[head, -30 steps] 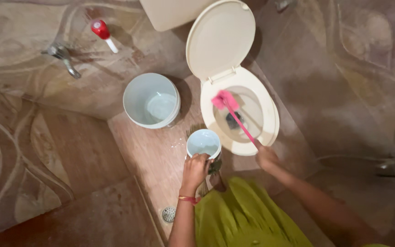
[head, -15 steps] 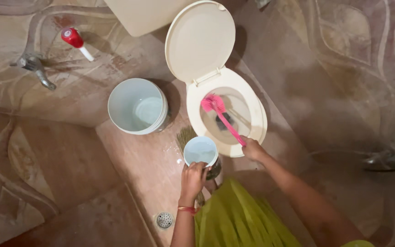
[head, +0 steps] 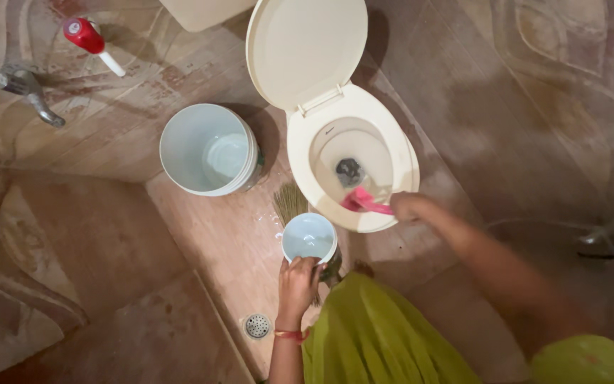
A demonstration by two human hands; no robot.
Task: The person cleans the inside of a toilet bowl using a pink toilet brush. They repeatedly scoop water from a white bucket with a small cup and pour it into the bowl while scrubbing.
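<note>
Both hands are busy, left gripping the mug, right seemingly closed on the brush: hard scrubbing could splash over the bowl, or tip the mug.

1. Toilet, at 12 o'clock: cream bowl, seat and raised lid; dark patch at the drain.
2. Brush, inside the bowl's near rim: bright pink head and handle.
3. Mug, centre: pale blue-white, inside and out.
4. Bucket, at 10 o'clock: white with a faint blue cast.
5. Broom, between mug and toilet: straw-tan bristles.
6. Bottle, at 11 o'clock: red body, white neck.
7. Tap, at 10 o'clock: dull grey metal.
8. Garment, at 6 o'clock: yellow-green, plain.
9. Bangle, at the wrist: red and gold.
10. Floor: pinkish-brown tile, wood-grain streaks.
11. Walls: brown tile, pale curving leaf-like outlines.
12. Floor drain, at 7 o'clock: grey perforated metal.
</note>
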